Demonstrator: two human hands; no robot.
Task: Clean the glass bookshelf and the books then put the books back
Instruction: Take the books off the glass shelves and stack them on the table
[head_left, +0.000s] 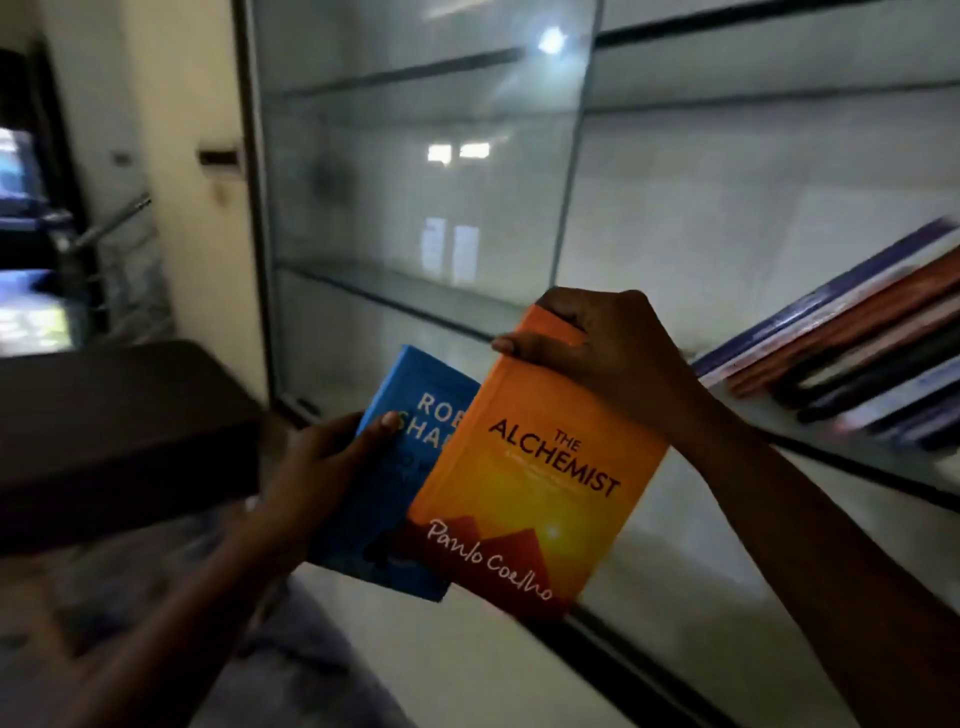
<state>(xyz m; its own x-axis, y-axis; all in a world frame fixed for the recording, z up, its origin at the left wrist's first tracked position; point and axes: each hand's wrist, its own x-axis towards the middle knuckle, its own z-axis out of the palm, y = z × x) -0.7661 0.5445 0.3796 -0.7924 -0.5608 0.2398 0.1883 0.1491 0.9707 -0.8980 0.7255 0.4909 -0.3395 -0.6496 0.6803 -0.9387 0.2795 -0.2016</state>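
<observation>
One orange book (535, 493) in right hand (597, 345), one blue book (376, 514) in left hand (319, 465).

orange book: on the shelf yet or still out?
Out. The right hand grips the orange book by its top end, in front of the glass shelf, not on it.

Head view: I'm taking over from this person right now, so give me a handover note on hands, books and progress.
Left hand: holds the blue book. Right hand: fingers grip the top of the orange book.
Stacked books lie on the glass bookshelf at right; its left compartments show no books.
Done: some books shelved; cleaning cannot be judged.
Left: shelve both held books.
</observation>
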